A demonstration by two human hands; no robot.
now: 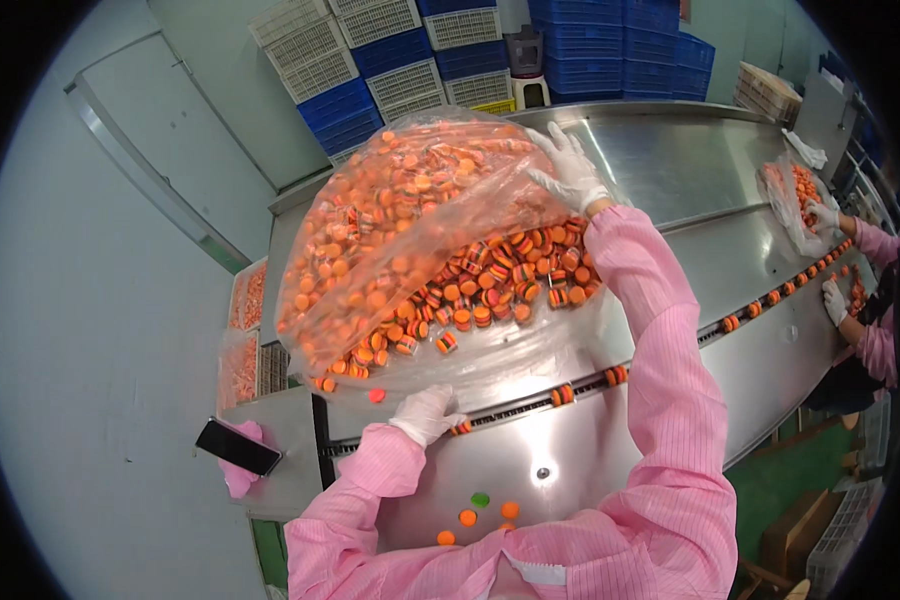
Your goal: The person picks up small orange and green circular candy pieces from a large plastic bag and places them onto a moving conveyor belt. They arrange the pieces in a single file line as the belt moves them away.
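A big clear plastic bag [410, 235] lies on the steel table, full of small orange candies with dark and coloured stripes [490, 275], shaped like little burgers. Its mouth faces me, and candies spill toward the front. At the bag's far right edge rests my right hand [573, 172], white-gloved, fingers spread against the plastic. My left hand [425, 415], gloved too, reaches over the narrow conveyor channel [510, 408]. Its fingertips close on a striped candy [461, 427] at the channel; the palm side is hidden. Farther right along the channel sit more candies [562, 394].
Loose orange discs [467, 518] and a green disc [480, 499] lie near my body. A phone [238, 446] rests on a pink cloth at left. Stacked crates [390, 65] stand behind the table. A co-worker's gloved hands [823, 216] handle another candy bag [792, 200] at right.
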